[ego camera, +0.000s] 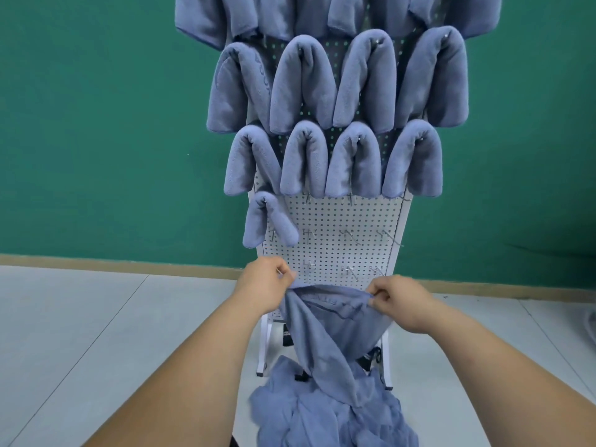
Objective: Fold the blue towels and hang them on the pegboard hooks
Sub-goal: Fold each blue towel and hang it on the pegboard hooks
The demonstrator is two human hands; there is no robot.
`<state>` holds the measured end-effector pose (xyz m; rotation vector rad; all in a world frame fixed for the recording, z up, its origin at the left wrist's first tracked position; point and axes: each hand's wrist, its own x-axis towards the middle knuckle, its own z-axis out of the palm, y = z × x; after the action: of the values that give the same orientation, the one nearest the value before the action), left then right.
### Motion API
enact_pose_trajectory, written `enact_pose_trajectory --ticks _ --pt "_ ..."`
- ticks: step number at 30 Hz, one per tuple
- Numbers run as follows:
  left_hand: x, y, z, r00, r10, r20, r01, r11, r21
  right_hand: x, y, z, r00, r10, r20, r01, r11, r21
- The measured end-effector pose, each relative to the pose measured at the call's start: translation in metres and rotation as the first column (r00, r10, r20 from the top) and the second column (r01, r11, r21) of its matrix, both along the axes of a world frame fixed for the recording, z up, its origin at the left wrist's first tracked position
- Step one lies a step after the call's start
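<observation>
The towel [335,324] hangs low in front of the pegboard [338,217], above the pile [332,411] of loose towels on the floor [80,317]. Its top edge runs left to right, dipping slightly to the right. The rest of it drapes down, narrowing to a point that reaches the pile.

The left hand [261,282] pinches the towel's left corner, its fingers [281,268] curled tight. The right hand [400,301] pinches the right end of the top edge in the same way.

Above, folded hung towels [303,82] fill the upper rows. One more [267,221] hangs at the left of the next row, beside bare hooks [348,235].
</observation>
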<state>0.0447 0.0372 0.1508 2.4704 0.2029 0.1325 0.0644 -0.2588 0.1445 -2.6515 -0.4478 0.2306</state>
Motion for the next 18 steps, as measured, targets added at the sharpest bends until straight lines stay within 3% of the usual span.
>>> enact_pose_trajectory --ticks 2,5,7,11,16,18 --pt "-0.001 -0.006 -0.005 0.995 -0.077 -0.063 0.076 0.997 -0.015 -0.001 0.008 0.007 1.0 0.007 0.011 -0.009 0.988 0.156" --pt "-0.005 -0.025 0.0 0.943 -0.319 -0.097 0.292 0.931 -0.221 -0.003 0.025 0.018 0.999 0.03 0.033 -0.038 0.96 0.277" --pt "-0.004 -0.037 -0.001 0.905 -0.418 -0.075 0.386 0.884 -0.265 -0.005 0.035 0.023 0.998 0.052 0.039 -0.062 0.936 0.348" --pt "0.003 -0.047 -0.001 0.944 -0.329 0.009 0.32 0.911 -0.26 -0.005 0.039 0.024 0.998 0.061 -0.007 -0.049 0.869 0.492" --pt "0.003 -0.038 0.011 0.979 -0.186 0.083 0.202 0.837 -0.508 0.0 0.024 0.01 0.988 0.084 -0.132 -0.029 0.927 0.374" --pt "0.003 -0.03 0.011 0.987 -0.15 0.062 0.162 0.875 -0.456 0.002 0.017 0.009 0.982 0.03 -0.188 0.06 0.887 0.457"
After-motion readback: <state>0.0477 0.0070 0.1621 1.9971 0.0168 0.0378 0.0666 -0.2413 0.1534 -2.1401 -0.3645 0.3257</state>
